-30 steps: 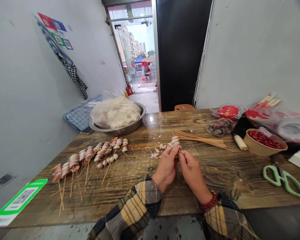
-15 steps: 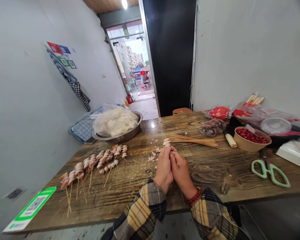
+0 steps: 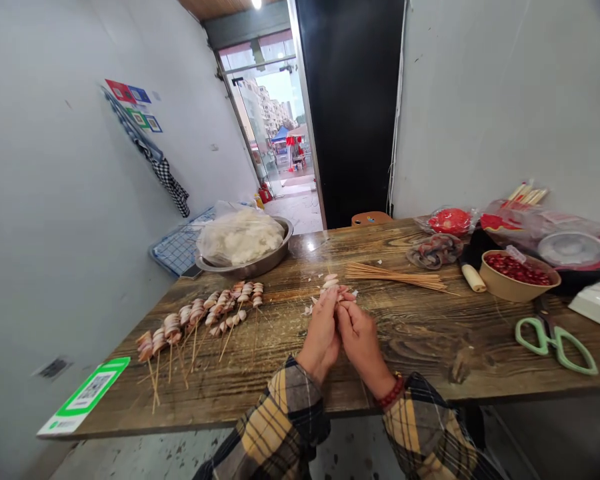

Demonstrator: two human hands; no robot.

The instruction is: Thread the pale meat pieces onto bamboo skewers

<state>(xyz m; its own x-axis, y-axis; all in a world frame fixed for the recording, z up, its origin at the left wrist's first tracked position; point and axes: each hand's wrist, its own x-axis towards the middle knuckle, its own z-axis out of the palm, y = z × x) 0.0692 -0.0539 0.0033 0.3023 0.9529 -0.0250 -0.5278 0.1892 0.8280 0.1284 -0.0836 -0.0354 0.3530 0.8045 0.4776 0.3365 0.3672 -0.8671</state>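
Note:
My left hand point(image 3: 323, 331) and my right hand point(image 3: 359, 335) are pressed together over the wooden table point(image 3: 420, 333), fingers closed. Between them they pinch a thin bamboo skewer with pale meat pieces point(image 3: 331, 283) threaded on its far end, which sticks out beyond the fingertips. A few loose meat bits point(image 3: 310, 308) lie just left of the fingers. A bundle of bare bamboo skewers point(image 3: 397, 277) lies right of the hands. A row of several finished meat skewers point(image 3: 200, 317) is spread out to the left.
A steel bowl point(image 3: 273, 257) with a plastic bag of white food stands at the back left. On the right are a paper bowl of red pieces point(image 3: 520, 275), green scissors point(image 3: 555, 340), a cloth point(image 3: 435, 250) and bagged items. A QR sticker point(image 3: 85, 395) sits on the near-left corner.
The hands came together from slightly apart and stay joined on the skewer. The view has shifted a little, so the table things sit slightly further right than half a second ago.

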